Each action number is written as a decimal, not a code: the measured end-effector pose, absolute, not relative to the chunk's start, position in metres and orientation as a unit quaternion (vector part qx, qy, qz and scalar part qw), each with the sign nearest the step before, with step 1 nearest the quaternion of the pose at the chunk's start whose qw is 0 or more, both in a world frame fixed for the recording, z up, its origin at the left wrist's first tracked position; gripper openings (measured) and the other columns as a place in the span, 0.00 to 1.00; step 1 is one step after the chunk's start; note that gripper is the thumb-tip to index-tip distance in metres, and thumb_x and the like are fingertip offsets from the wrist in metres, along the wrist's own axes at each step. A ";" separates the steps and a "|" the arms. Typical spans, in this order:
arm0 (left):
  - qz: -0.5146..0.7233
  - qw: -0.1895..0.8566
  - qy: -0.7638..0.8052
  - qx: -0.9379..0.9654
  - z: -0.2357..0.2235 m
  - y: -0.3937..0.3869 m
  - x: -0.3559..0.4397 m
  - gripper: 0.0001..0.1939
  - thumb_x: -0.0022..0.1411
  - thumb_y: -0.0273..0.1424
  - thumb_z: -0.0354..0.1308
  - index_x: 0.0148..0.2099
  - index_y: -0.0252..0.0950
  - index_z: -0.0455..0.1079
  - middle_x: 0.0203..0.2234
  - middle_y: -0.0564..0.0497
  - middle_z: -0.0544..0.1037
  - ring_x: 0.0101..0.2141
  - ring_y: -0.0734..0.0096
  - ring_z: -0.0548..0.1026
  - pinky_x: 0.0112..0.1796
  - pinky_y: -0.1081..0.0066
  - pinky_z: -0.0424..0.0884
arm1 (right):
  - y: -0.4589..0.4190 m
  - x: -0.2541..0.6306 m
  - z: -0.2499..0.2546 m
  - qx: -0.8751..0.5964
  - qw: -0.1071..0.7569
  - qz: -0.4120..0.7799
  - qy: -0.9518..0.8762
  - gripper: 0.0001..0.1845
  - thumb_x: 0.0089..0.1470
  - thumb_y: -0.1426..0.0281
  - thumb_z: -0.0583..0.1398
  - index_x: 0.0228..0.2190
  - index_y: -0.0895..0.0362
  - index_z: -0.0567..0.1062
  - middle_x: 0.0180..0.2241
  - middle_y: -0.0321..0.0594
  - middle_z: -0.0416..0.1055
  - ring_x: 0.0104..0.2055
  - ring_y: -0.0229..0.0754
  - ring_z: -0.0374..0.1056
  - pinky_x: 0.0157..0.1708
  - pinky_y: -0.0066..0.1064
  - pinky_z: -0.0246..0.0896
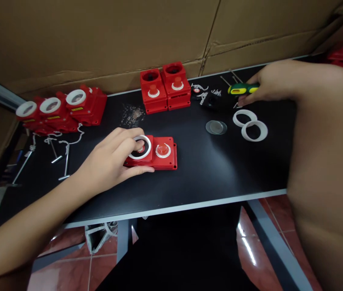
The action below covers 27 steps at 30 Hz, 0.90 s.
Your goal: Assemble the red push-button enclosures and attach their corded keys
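My left hand [115, 155] is closed round the left part of a red alarm box [171, 155] lying on the black table. One fingertip reaches inside the white ring [149, 150] on the box, over a dark round opening. An orange-red dome with a white rim sits on the box's right part. At the far right of the table, my right hand [264, 87] grips a screwdriver [238, 89] with a green and yellow handle. Its fingertips are low, close to small metal pieces on the tabletop. Two loose white rings [254, 131] lie just in front of this hand.
Two red boxes [155, 106] stand at the back by the cardboard wall [113, 40]. Several more with white rings [94, 115] stand at left, metal T-bars [67, 161] on cords before them. Clear discs [216, 127] and debris [133, 115] lie on the table [189, 184].
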State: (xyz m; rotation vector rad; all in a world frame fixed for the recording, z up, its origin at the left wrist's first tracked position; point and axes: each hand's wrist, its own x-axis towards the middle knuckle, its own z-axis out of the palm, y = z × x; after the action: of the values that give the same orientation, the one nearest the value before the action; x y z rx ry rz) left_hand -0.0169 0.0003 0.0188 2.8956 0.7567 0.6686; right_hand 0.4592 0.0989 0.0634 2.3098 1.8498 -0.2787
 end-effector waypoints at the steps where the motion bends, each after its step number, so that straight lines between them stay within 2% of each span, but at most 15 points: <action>1: 0.216 0.032 0.243 0.945 0.018 0.000 -0.017 0.23 0.83 0.50 0.78 0.61 0.41 0.75 0.65 0.30 0.88 0.57 0.38 0.91 0.58 0.42 0.91 | 0.099 0.458 0.061 0.776 0.080 -0.089 0.620 0.25 0.61 0.62 0.87 0.53 0.64 0.97 0.41 0.47 0.91 0.35 0.37 0.70 0.44 0.47 0.62; 4: 0.214 0.012 0.239 0.947 0.018 0.000 -0.016 0.22 0.86 0.50 0.73 0.63 0.42 0.73 0.65 0.30 0.87 0.57 0.38 0.90 0.55 0.43 0.91 | 0.098 0.457 0.057 0.775 0.074 -0.084 0.622 0.22 0.60 0.63 0.87 0.51 0.62 0.98 0.38 0.44 0.91 0.36 0.38 0.74 0.43 0.48 0.62; 6: 0.215 0.004 0.246 0.945 0.017 -0.001 -0.016 0.21 0.86 0.50 0.73 0.62 0.41 0.72 0.64 0.31 0.86 0.56 0.39 0.90 0.54 0.46 0.91 | 0.098 0.457 0.058 0.772 0.077 -0.082 0.626 0.21 0.61 0.61 0.86 0.50 0.62 0.98 0.41 0.46 0.92 0.40 0.39 0.79 0.44 0.49 0.63; 8: 0.214 0.002 0.258 0.942 0.018 -0.001 -0.016 0.21 0.86 0.48 0.73 0.61 0.41 0.71 0.63 0.32 0.86 0.57 0.40 0.90 0.55 0.47 0.91 | 0.098 0.454 0.062 0.772 0.083 -0.075 0.626 0.26 0.63 0.56 0.83 0.50 0.67 0.97 0.46 0.53 0.93 0.47 0.44 0.84 0.45 0.50 0.63; 10: 0.219 0.004 0.265 0.939 0.018 -0.003 -0.016 0.20 0.86 0.47 0.73 0.60 0.40 0.70 0.62 0.33 0.86 0.57 0.41 0.90 0.56 0.48 0.90 | 0.098 0.448 0.066 0.774 0.086 -0.058 0.625 0.36 0.63 0.50 0.81 0.49 0.74 0.94 0.49 0.60 0.92 0.54 0.51 0.86 0.45 0.52 0.62; 13: 0.228 0.013 0.271 0.935 0.018 -0.005 -0.015 0.20 0.86 0.49 0.72 0.60 0.41 0.70 0.61 0.34 0.86 0.57 0.43 0.90 0.55 0.49 0.91 | 0.095 0.435 0.068 0.753 0.075 -0.041 0.653 0.41 0.59 0.45 0.82 0.50 0.73 0.94 0.50 0.62 0.92 0.54 0.53 0.86 0.43 0.50 0.61; 16: 0.235 0.014 0.276 0.932 0.018 -0.007 -0.013 0.20 0.85 0.48 0.73 0.61 0.42 0.71 0.62 0.35 0.86 0.59 0.44 0.90 0.57 0.49 0.91 | 0.091 0.425 0.064 0.725 0.066 -0.054 0.684 0.33 0.57 0.52 0.86 0.52 0.66 0.96 0.49 0.55 0.94 0.47 0.44 0.84 0.41 0.46 0.60; 19: 0.242 0.027 0.268 0.932 0.019 -0.008 -0.011 0.19 0.84 0.42 0.73 0.64 0.40 0.72 0.64 0.33 0.86 0.61 0.43 0.90 0.60 0.49 0.91 | 0.088 0.420 0.058 0.715 0.070 -0.074 0.692 0.23 0.61 0.58 0.85 0.48 0.64 0.97 0.38 0.45 0.91 0.39 0.38 0.78 0.40 0.46 0.58; 21: 0.248 0.045 0.266 0.931 0.019 -0.008 -0.010 0.20 0.84 0.41 0.72 0.66 0.38 0.72 0.66 0.33 0.86 0.62 0.42 0.91 0.60 0.48 0.92 | 0.087 0.420 0.054 0.709 0.069 -0.077 0.698 0.19 0.64 0.59 0.84 0.44 0.64 0.97 0.34 0.41 0.88 0.34 0.35 0.73 0.40 0.47 0.57; 24: 0.251 0.068 0.275 0.926 0.018 -0.008 -0.009 0.21 0.84 0.43 0.73 0.67 0.39 0.71 0.66 0.35 0.87 0.63 0.43 0.91 0.61 0.49 0.92 | 0.084 0.418 0.055 0.707 0.066 -0.072 0.700 0.19 0.68 0.59 0.81 0.38 0.65 0.94 0.35 0.43 0.89 0.33 0.33 0.70 0.39 0.48 0.55; 27: 0.253 0.082 0.296 0.917 0.015 -0.008 -0.011 0.26 0.84 0.45 0.74 0.71 0.41 0.69 0.66 0.38 0.87 0.63 0.44 0.91 0.62 0.50 0.92 | 0.076 0.410 0.064 0.714 0.049 -0.065 0.695 0.16 0.69 0.63 0.81 0.39 0.66 0.93 0.36 0.46 0.89 0.36 0.36 0.73 0.40 0.48 0.55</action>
State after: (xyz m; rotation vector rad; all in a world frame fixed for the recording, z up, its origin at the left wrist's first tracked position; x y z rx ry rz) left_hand -0.0105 -0.0081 0.0154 2.7414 0.8858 0.7548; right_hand 0.4101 0.0757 0.0635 2.1754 2.1194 -0.1990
